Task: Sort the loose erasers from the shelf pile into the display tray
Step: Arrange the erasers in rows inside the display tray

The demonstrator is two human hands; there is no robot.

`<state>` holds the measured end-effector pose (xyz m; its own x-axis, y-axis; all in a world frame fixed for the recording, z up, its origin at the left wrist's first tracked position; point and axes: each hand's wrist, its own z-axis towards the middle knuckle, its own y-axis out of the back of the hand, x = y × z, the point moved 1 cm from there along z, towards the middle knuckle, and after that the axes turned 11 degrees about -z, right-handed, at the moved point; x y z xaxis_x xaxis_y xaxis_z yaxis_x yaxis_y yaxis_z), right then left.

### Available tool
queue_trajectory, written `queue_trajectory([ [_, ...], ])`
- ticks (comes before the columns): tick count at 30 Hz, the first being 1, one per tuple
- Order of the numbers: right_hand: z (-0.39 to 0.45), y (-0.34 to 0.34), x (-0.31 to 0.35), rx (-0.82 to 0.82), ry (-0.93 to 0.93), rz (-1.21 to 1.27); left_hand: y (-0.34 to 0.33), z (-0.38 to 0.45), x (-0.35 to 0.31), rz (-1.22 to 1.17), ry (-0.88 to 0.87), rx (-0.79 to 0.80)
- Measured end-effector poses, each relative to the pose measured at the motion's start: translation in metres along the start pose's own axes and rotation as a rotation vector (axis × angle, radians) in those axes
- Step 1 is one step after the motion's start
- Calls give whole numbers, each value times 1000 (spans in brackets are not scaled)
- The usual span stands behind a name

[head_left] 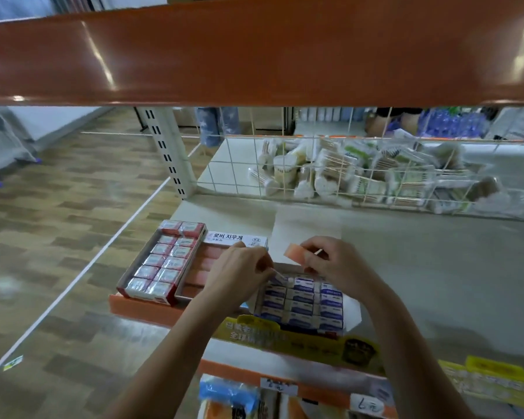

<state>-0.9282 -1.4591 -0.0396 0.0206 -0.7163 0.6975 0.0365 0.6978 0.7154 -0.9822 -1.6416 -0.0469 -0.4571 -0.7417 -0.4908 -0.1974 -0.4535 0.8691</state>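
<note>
Pinching a bare pink eraser [291,254] by one end, the right hand [335,264] holds it up just above the far edge of the blue-eraser tray [353,309], with the eraser's free end pointing toward the left hand [239,272]. Beside it, the left hand's fingers are curled around a small white-and-blue wrapped eraser [280,278], which sits at the tray's far left corner; whether that piece is lifted or already seated I cannot tell. Directly beneath both hands, the tray holds neat rows of blue-and-white wrapped erasers [303,306]. Under and just left of the left hand lies an open white box [239,238] with Korean lettering on its flap, holding long pink erasers side by side. Further left of that hand stands a red-sided tray [127,282] packed with two columns of red-and-white wrapped erasers [165,264]. All three containers rest on the grey shelf [436,282], near its orange front lip. Beyond both hands, behind a wire grid divider [285,167], packets of cotton swabs [360,173] lie heaped. Both hands are close together, nearly touching.
</note>
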Motion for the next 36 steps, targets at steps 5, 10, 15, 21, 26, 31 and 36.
queue_trajectory([
  [5,3,-7,10,-13,-17,-33,3,6,3,54,-62,77],
  [10,2,-15,14,-15,-31,-97,2,8,-3,142,-195,67],
  [15,0,-15,13,-23,-54,-140,2,6,-5,185,-227,106],
  [21,4,-12,19,-41,-64,-140,1,3,-11,262,-243,90],
  [26,18,-13,38,-38,-19,-119,18,-11,0,68,-256,-4],
  [31,43,-31,62,35,16,-191,50,-33,39,40,-205,-108],
  [36,59,-50,85,118,30,-258,65,-57,77,48,-167,-50],
])
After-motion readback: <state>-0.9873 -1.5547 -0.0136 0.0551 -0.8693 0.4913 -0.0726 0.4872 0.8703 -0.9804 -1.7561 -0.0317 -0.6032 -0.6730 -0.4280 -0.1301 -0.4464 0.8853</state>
